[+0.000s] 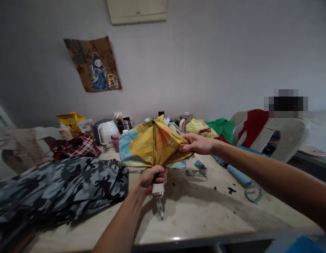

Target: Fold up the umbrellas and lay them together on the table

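A folding umbrella (141, 146) with yellow, orange and light blue cloth is held up over the table, its panels loose and partly gathered. My left hand (154, 176) is wrapped round its shaft, just above the white handle, from which a clear strap or tip hangs down. At the right side of the cloth, my right hand (197, 143) pinches the edge of a yellow panel and draws it outward. A patterned tie strap (198, 167) dangles below that panel. One dark rib runs up the middle of the cloth.
A grey camouflage umbrella (62, 186) covers the table's left side. A light blue folded umbrella (239, 175) lies at right near dark scraps (231, 190). Behind stand a white kettle (107, 133), a checked bag (85, 147), a yellow bag (201, 128) and a green bag (222, 128).
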Motion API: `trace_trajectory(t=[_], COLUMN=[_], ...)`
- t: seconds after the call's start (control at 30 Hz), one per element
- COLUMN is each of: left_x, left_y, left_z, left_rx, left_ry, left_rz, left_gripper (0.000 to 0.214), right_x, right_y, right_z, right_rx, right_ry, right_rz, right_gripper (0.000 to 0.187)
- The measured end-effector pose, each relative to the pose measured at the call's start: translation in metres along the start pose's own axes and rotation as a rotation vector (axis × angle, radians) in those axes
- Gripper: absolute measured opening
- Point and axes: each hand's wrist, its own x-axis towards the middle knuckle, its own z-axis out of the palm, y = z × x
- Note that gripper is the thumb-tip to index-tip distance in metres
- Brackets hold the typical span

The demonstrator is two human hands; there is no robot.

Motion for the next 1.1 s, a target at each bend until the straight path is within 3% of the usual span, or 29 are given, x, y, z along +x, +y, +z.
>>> trace_trajectory(t=[0.1, 0.2, 0.27, 0.47, 0.57, 0.7, 0.87, 1.1], left_x=[-0.002, -0.004, -0.005, -0.006, -0.003, 0.001, 0.003, 0.001], left_y=[0.003, 0.006, 0.008, 0.007, 0.002, -0.004, -0.008, -0.006], left_z=[-0.001, -0.002, -0.002, 0.002, 0.005, 0.009, 0.012, 0.017], left_rx=[-0.078, -0.148, -0.195, -0.27, -0.252, -0.172, -0.139, -0.128], left_ry=[-0.025, -0.024, -0.013, -0.009, 0.024, 0.067, 0.131, 0.188], left_rz=[0.001, 0.007, 0.019, 0.027, 0.009, 0.052, 0.097, 0.157], left_gripper=[0.029, 0.026, 0.022, 0.021, 0.021, 0.027, 0.028, 0.021], right_x=[0.001, -0.003, -0.01, -0.017, 0.0, 0.018, 0.02, 0.02], right_y=[-0.003, -0.002, 0.005, 0.048, 0.061, 0.06, 0.057, 0.066], right_z=[0.002, 0.008, 0.018, 0.065, 0.076, 0.084, 0.091, 0.069], right_rx=[0.004, -0.258, -0.454, -0.751, -0.631, -0.549, -0.669, -0.811], right_ry=[0.297, 0.698, 0.833, 0.834, 0.971, 1.024, 1.102, 1.243], right_rz=[-0.187, -0.433, -0.527, -0.55, -0.496, -0.446, -0.525, -0.667], right_gripper=[0.049, 0.044, 0.044, 0.069, 0.055, 0.043, 0.044, 0.034])
